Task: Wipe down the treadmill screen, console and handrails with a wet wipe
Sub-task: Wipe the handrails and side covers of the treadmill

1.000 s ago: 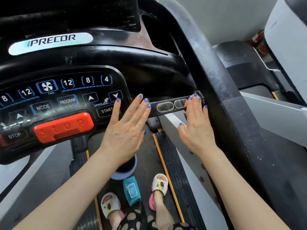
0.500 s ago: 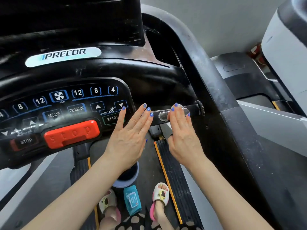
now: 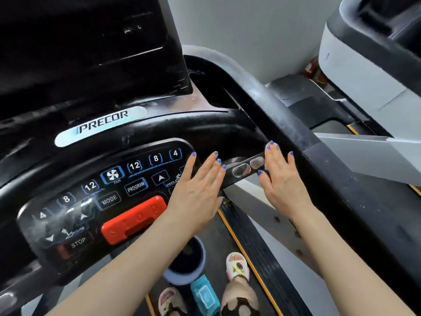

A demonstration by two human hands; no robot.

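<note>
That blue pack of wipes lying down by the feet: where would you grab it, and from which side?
Judging from above, pinch the wet wipe pack across its two long edges, reaching straight down. It lies flat on the treadmill belt, label up, so no end stands up to grasp. The bucket crowds its far end and slippers flank it, so the top seems the freest approach.
</note>
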